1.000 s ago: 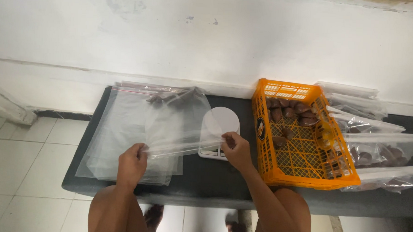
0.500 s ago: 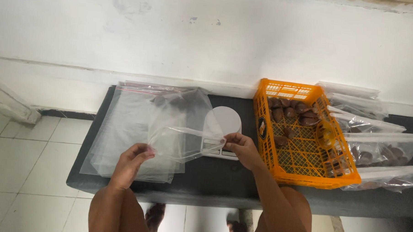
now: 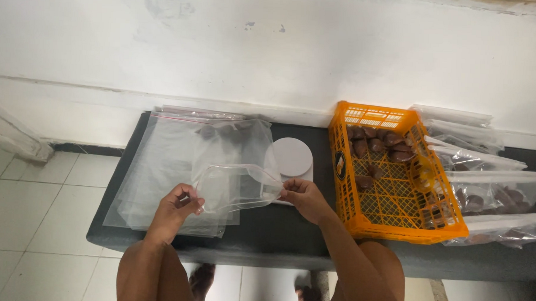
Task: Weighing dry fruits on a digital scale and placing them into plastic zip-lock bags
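Note:
A clear plastic zip bag (image 3: 234,188) is held between both hands above a dark bench (image 3: 265,227), its mouth pulled apart into a wide loop. My left hand (image 3: 174,209) pinches the bag's left edge. My right hand (image 3: 305,199) pinches the right edge, close to a small white round-topped scale (image 3: 291,157). A stack of empty clear bags (image 3: 172,159) lies flat on the bench under and behind my left hand.
An orange plastic crate (image 3: 396,214) with several dark brown pieces inside stands right of the scale. Filled clear bags (image 3: 492,194) lie stacked at the far right. A white wall runs behind the bench; tiled floor and my feet show below.
The bag was stretched flat between the hands. Its mouth has since been pulled apart into a loop, and both hands have moved slightly lower and closer to me.

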